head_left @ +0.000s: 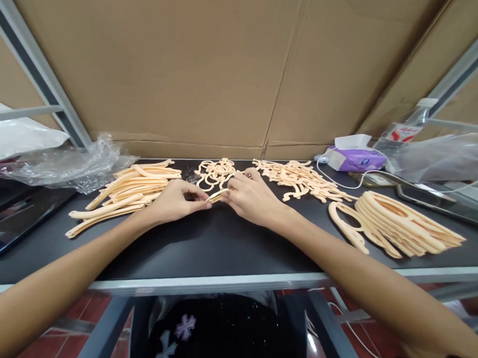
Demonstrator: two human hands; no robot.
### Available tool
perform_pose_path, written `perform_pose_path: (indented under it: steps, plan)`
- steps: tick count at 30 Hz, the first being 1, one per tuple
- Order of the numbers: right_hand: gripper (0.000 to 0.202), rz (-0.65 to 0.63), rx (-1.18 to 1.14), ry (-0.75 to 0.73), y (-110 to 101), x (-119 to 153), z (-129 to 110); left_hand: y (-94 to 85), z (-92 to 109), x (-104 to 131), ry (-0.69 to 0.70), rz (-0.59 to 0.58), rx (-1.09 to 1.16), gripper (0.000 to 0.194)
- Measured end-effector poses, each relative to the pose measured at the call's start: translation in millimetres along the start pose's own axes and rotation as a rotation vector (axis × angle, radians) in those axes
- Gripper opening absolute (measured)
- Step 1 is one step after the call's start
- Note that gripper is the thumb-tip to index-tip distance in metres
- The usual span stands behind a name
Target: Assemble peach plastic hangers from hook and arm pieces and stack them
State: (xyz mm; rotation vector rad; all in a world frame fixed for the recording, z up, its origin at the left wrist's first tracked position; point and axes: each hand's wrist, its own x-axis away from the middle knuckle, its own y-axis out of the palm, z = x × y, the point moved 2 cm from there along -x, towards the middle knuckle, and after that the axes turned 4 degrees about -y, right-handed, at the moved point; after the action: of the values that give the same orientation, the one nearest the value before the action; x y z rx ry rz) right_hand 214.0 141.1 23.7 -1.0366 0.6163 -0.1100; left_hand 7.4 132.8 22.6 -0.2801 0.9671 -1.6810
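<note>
Over the middle of the dark table (220, 247), my left hand (177, 200) and my right hand (254, 195) meet at a small, slim peach-coloured piece (217, 195). Fingertips of both hands pinch it, one hand at each end, and cover part of it. Just behind the hands lies a heap of thin, loop-shaped peach pieces (213, 172). Beside my left hand is a pile of long, grooved peach strips (131, 187). Beyond my right hand, small curved peach pieces (302, 179) lie in a loose heap.
Larger looped peach pieces (403, 223) lie fanned in a stack at the right. Behind them are a purple tissue pack (356, 159), a white cable and a clear bottle (407, 128). Crumpled clear plastic (85, 164) sits at the left. A cardboard wall (180, 65) closes the back.
</note>
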Motion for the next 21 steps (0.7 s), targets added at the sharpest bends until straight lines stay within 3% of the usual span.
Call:
perform_pose_path:
  steps: [8,15,21]
  plan:
    - [0.028,0.117,-0.32,0.073,-0.2,0.7,6.4,-7.4,-7.1,-3.4,-0.178,-0.068,0.493,0.045]
    - [0.027,0.285,-0.633,0.106,-3.8,-0.1,-0.7,-10.6,1.6,2.2,-0.151,-0.297,0.725,0.026]
    - [0.03,0.369,-0.656,0.087,-6.7,-3.1,-9.1,-9.6,1.6,-0.2,-0.119,-0.258,0.833,0.03]
